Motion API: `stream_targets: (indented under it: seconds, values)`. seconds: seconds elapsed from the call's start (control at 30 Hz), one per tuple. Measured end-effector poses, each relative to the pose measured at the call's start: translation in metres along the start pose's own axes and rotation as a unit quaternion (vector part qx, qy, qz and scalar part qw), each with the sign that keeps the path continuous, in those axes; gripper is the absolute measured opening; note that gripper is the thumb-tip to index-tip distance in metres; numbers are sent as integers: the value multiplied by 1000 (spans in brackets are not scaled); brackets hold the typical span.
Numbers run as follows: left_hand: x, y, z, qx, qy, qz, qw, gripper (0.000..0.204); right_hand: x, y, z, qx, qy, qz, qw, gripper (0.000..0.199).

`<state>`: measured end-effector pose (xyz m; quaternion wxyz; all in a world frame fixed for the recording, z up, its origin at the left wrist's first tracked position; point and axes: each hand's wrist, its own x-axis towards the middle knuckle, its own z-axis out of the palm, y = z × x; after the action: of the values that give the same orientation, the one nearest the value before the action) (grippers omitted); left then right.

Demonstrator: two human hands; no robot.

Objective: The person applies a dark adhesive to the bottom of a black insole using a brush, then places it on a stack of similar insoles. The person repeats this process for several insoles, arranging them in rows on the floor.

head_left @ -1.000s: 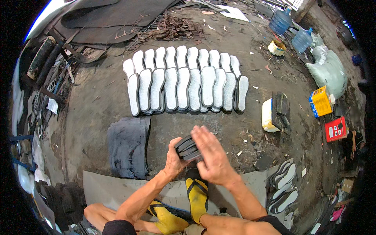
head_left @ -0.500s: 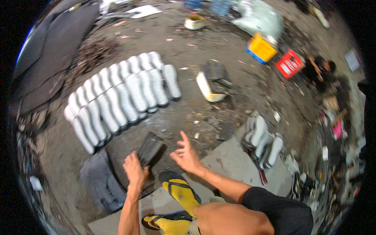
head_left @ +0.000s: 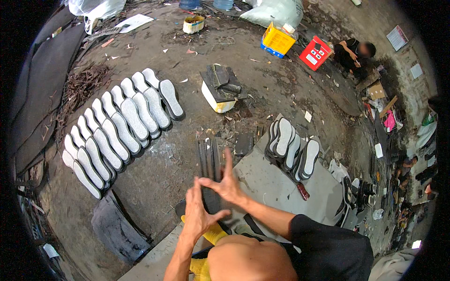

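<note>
A dark, ridged slab (head_left: 208, 157), smeared by motion, stands just beyond my hands, above the floor beside the grey board. My left hand (head_left: 199, 215) has its fingers stretched forward and its thumb out to the right, near the slab's lower end. Close to the slab's right side is my right hand (head_left: 228, 186), index finger pointing up and thumb reaching left to the left fingertips. Its other fingers are partly hidden, and whether either hand touches the slab is unclear. Below them, a yellow sock (head_left: 214, 233) shows on my foot.
Rows of pale-topped, dark-edged shoe soles (head_left: 112, 143) cover the floor at left. More soles (head_left: 295, 149) and a dark red handle (head_left: 303, 191) lie on the grey board (head_left: 262, 189). Ahead stands a white block topped with dark pieces (head_left: 218, 96). A person (head_left: 355, 54) sits far right.
The dark slab has gone from beside my left hand to farther forward and right. My left hand has moved right, close to the right hand. The view has shifted.
</note>
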<state>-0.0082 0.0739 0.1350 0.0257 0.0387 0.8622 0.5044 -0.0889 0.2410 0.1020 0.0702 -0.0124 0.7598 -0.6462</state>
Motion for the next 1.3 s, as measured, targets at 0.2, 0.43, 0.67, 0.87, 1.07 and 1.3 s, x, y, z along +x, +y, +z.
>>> stream_targets:
  seconds: [0.2,0.43,0.67,0.87,1.07,1.3]
  values:
    - [-49,-28,-9,-183,-26,-123,975,79,15,-22,-154,-140,172,10,975,139]
    - [-113,-82,-36,-186,59,-233,953,54,53,-54,-268,-191,232,143,943,122]
    - [-121,-88,-21,-239,144,-259,925,45,-32,10,-196,-425,27,-65,903,132]
    - [-145,-99,-25,-257,163,-285,909,39,-80,44,-190,-600,81,165,779,122]
    - [-133,-97,-33,-234,201,-286,907,32,-70,56,-132,-506,-2,72,860,112]
    - [-111,-67,-37,-302,176,-264,899,37,-65,46,-91,-403,52,-77,910,105]
